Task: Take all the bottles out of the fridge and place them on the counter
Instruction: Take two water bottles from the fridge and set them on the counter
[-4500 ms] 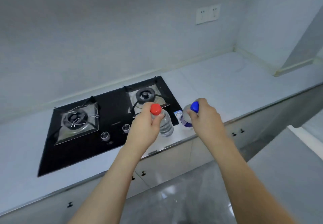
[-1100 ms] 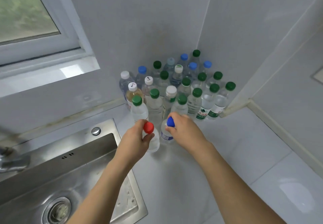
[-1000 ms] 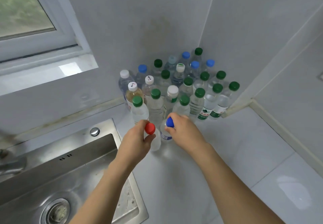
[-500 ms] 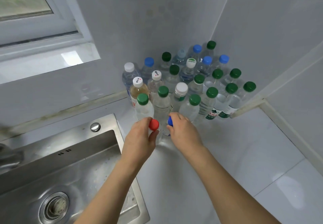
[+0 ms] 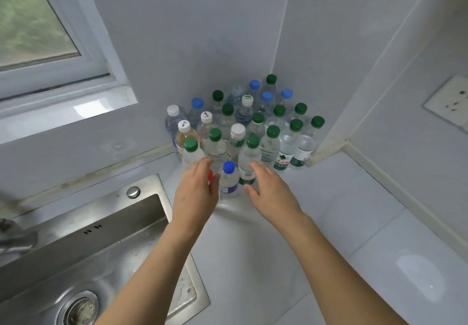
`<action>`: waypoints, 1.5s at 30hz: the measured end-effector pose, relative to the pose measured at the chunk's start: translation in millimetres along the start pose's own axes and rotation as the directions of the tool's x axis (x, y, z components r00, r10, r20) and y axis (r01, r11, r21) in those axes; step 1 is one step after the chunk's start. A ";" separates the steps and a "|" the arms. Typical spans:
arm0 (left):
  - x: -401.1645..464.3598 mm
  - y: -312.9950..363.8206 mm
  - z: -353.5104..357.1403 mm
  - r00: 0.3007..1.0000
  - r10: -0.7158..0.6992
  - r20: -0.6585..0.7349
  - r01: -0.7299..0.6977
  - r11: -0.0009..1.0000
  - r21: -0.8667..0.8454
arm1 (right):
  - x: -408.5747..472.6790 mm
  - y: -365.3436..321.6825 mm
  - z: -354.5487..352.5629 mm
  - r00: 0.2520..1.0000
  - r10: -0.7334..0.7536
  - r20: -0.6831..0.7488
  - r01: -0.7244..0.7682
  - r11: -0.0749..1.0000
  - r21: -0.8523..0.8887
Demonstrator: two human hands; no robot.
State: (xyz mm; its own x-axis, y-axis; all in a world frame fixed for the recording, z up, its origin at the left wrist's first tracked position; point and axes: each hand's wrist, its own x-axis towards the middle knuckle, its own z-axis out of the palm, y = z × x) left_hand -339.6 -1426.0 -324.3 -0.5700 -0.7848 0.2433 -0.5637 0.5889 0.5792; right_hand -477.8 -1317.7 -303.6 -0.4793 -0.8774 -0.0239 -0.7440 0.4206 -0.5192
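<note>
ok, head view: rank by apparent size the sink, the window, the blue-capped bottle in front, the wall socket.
1. sink, though nearest the camera, cut off by the frame
2. window, also cut off
3. wall socket
4. blue-capped bottle

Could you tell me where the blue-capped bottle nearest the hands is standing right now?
In the head view, the blue-capped bottle stands upright on the counter, in front of the bottle cluster, between the left hand and right hand.

My home kitchen, steel sink [image 5: 106, 243] sunk in my white counter [image 5: 329, 223], tap [image 5: 15, 238] at its edge, tiled walls meeting in a corner, window [image 5: 38, 33], wall socket [image 5: 448, 101], water bottles [image 5: 243, 127] crowding the corner
</note>
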 end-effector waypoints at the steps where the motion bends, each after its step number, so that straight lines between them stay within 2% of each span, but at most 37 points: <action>1: -4.3 8.3 -1.5 0.999 0.034 0.004 -0.034 0.999 0.005 | -12.5 2.9 -7.9 1.000 0.010 -0.022 -0.010 1.000 -0.005; 9: -39.9 86.6 13.9 0.962 0.253 0.101 -0.255 0.967 0.001 | -104.0 40.3 -54.9 0.976 0.156 -0.150 -0.158 0.987 -0.007; 17: -100.6 178.9 44.7 0.880 0.412 0.236 -0.413 0.909 -0.049 | -219.9 93.7 -92.9 0.892 0.359 -0.275 -0.358 0.932 0.056; 20: -122.9 207.9 58.9 0.836 0.463 0.294 -0.460 0.884 -0.085 | -261.0 111.4 -101.9 0.840 0.439 -0.320 -0.439 0.895 0.076; 25: -142.2 249.7 87.7 0.704 0.591 0.394 -0.581 0.798 -0.161 | -312.6 129.0 -113.9 0.723 0.567 -0.396 -0.562 0.815 0.142; 32: -175.9 302.3 124.7 0.473 0.745 0.469 -0.678 0.649 -0.347 | -375.3 135.4 -119.6 0.498 0.734 -0.462 -0.738 0.638 0.218; 40: -240.6 363.0 133.9 0.226 0.861 0.455 -0.733 0.458 -0.502 | -464.9 120.7 -126.5 0.216 0.819 -0.531 -0.818 0.448 0.360; 45: -308.5 393.1 120.9 0.075 0.909 0.409 -0.740 0.325 -0.588 | -538.7 99.8 -120.6 0.077 0.806 -0.587 -0.812 0.393 0.432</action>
State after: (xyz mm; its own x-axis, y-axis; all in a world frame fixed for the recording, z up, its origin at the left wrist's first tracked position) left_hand -457.6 -929.0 -265.8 -0.7998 0.5558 0.2268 0.5902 0.6590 0.4663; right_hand -350.1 -775.2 -239.5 -0.9099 0.4068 0.0816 0.2979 0.7774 -0.5539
